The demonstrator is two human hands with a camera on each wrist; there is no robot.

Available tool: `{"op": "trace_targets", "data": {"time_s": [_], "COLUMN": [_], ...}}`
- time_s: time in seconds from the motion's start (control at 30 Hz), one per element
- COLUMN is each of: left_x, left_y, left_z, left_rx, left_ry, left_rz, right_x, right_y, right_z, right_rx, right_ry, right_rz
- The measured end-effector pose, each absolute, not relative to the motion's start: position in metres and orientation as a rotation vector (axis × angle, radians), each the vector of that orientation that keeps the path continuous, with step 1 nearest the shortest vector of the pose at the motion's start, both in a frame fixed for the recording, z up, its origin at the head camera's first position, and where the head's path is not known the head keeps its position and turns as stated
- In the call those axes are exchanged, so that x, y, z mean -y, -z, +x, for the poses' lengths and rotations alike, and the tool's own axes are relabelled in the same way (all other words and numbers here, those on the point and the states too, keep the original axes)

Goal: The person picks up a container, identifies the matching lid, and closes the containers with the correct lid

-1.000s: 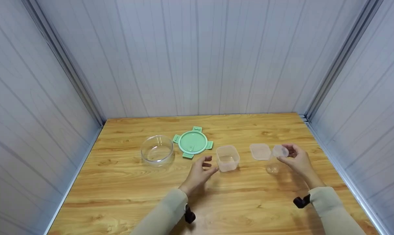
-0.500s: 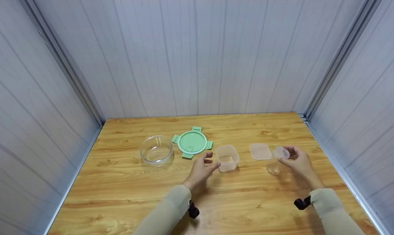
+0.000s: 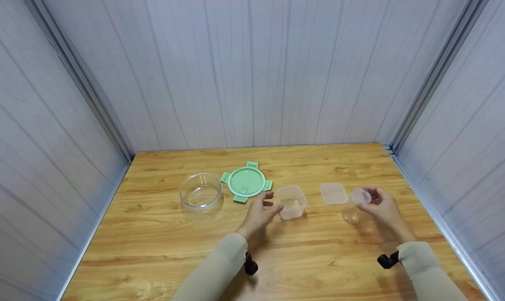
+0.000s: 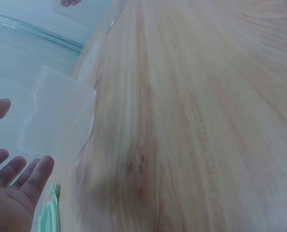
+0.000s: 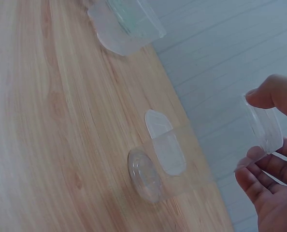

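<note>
A frosted square plastic container point(image 3: 292, 202) stands uncovered on the wooden table. Just left of it is my left hand point(image 3: 258, 213), fingers spread and loosely bent, thumb tip overlapping the container's near left side in the head view. The left wrist view shows this container point(image 4: 59, 116) beyond the parted fingers, with nothing gripped. At the right, my right hand point(image 3: 384, 209) holds the round white cap point(image 3: 360, 196) at the top of a tall clear jar point(image 3: 350, 215), thumb on one side and fingers on the other. The jar's round base point(image 5: 144, 175) sits upright on the table.
A flat square frosted lid point(image 3: 333, 193) lies between container and jar. A round glass bowl point(image 3: 201, 205) stands at the left, beside a round green lid point(image 3: 246, 182) with clip tabs. Pale panel walls point(image 3: 252, 75) enclose the table point(image 3: 311, 259) at back and sides.
My left hand has moved slightly right and up, closer to the square container. My right hand and the jar have shifted very little.
</note>
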State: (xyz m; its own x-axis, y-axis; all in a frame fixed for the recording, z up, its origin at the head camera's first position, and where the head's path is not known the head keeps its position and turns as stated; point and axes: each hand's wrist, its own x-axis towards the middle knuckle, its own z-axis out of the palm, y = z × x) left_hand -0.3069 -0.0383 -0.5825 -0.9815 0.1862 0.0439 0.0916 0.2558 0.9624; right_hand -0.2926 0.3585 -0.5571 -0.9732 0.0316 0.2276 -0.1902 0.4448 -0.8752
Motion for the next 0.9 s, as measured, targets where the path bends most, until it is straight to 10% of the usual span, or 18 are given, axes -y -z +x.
{"op": "trace_targets", "data": {"time_s": [0.9], "left_x": [0.031], "left_y": [0.582], "left_z": [-0.321], "left_rx": [-2.402], "left_ry": [-1.873], "left_rz": [0.208], "right_x": [-0.353], "right_y": [0.519], "right_z": [-0.296], "right_rx": [2.573], "right_ry": [-1.363], "right_rz": [0.232]}}
